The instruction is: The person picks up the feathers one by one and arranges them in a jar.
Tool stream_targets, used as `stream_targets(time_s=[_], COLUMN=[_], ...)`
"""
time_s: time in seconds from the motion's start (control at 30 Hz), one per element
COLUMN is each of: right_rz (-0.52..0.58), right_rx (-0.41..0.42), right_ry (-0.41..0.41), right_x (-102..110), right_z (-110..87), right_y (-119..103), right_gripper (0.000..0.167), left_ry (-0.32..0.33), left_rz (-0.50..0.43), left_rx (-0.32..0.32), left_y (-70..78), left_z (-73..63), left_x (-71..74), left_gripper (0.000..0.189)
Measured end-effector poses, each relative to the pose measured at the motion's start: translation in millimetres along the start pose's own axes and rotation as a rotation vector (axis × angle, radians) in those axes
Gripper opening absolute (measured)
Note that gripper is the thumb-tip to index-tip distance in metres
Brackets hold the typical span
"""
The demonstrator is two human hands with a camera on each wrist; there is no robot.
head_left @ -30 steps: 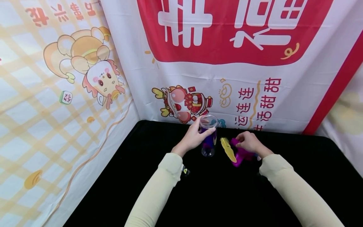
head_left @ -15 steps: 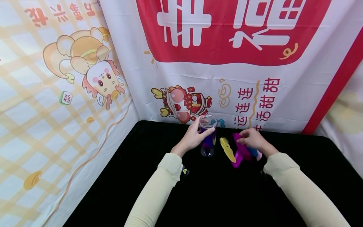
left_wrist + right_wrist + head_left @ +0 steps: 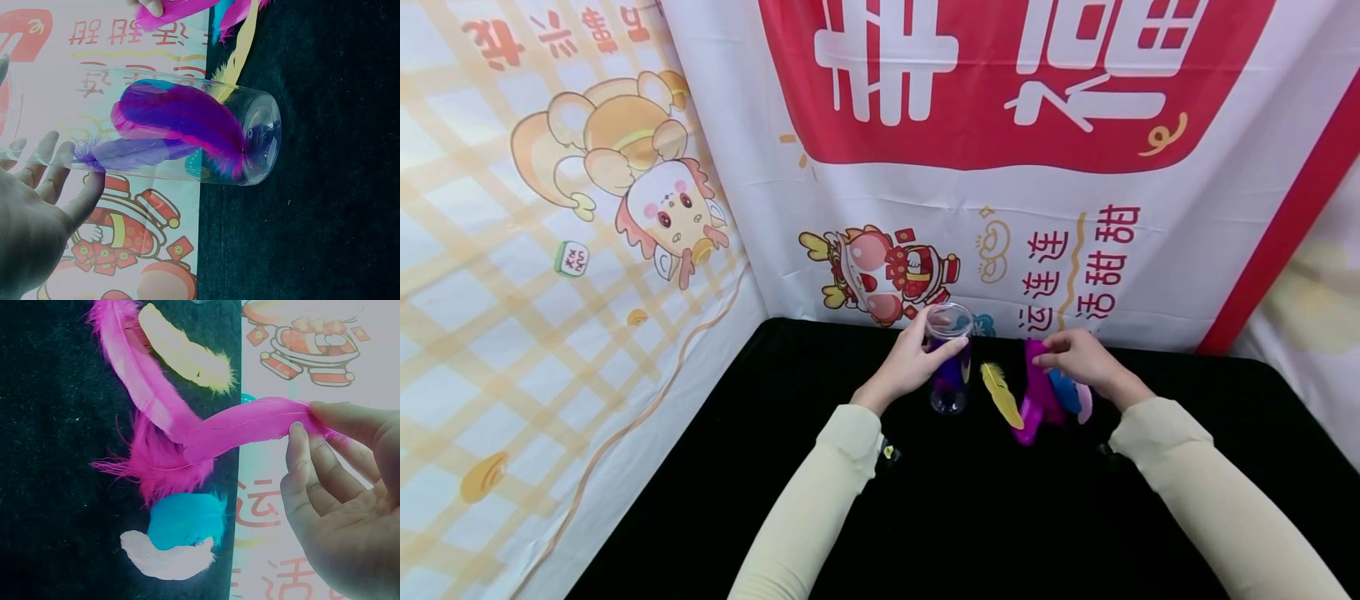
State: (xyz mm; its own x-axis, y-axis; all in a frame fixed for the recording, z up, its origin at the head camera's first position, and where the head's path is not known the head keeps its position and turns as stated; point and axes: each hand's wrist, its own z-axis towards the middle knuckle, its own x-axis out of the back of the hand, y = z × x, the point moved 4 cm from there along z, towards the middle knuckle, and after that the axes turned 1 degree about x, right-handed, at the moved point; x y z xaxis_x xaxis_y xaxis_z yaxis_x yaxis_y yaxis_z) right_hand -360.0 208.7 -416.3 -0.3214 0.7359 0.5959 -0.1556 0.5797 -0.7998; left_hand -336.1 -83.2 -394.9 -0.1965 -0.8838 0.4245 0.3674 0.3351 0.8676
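Note:
My left hand (image 3: 915, 357) grips a clear, open-topped jar (image 3: 950, 398) around its upper part. Inside the jar, purple and magenta feathers (image 3: 181, 115) show through the wall. Between thumb and fingertips, my right hand (image 3: 1084, 360) pinches a magenta feather (image 3: 250, 428) by one end. Its other end hangs over more magenta feathers (image 3: 147, 394) on the black cloth. Left of these, toward the jar, lies a yellow feather (image 3: 1002, 397). A blue feather (image 3: 187, 519) and a pale pink feather (image 3: 169, 557) lie beside the magenta ones, below my right hand.
The table (image 3: 970, 517) is covered in black cloth. Behind it hangs a white and red printed banner (image 3: 1000, 192), close to the jar and the feathers. Another printed sheet (image 3: 587, 333) stands along the left side.
My right hand has moved up and slightly right, lifting the magenta feather's end from the pile. The blue and pale pink feathers now show more. My left hand and the jar stay put.

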Motion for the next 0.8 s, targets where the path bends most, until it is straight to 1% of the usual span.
stream_targets(time_s=[0.13,0.37,0.63,0.8], right_rz=[0.003,0.051,0.046,0.057], right_rx=[-0.003,0.004,-0.006,-0.002], right_ry=[0.002,-0.017,-0.007,-0.013], right_x=[2,5,10,10], right_z=[-1.2,-2.0,-2.2,-1.5], right_y=[-3,-10,-18,-20], right_gripper=[0.025,0.026,0.028,0.028], left_ry=[-0.001,-0.001,-0.010,-0.012], left_rz=[-0.003,0.001,-0.003,0.002], left_rx=[0.004,0.013,0.007,0.013], left_y=[-0.7,-1.0,0.5,1.0], left_z=[-0.1,-0.7,1.0,-0.2], left_x=[-0.3,-0.5,0.3,0.7], left_gripper=[0.062,0.061,0.061,0.060])
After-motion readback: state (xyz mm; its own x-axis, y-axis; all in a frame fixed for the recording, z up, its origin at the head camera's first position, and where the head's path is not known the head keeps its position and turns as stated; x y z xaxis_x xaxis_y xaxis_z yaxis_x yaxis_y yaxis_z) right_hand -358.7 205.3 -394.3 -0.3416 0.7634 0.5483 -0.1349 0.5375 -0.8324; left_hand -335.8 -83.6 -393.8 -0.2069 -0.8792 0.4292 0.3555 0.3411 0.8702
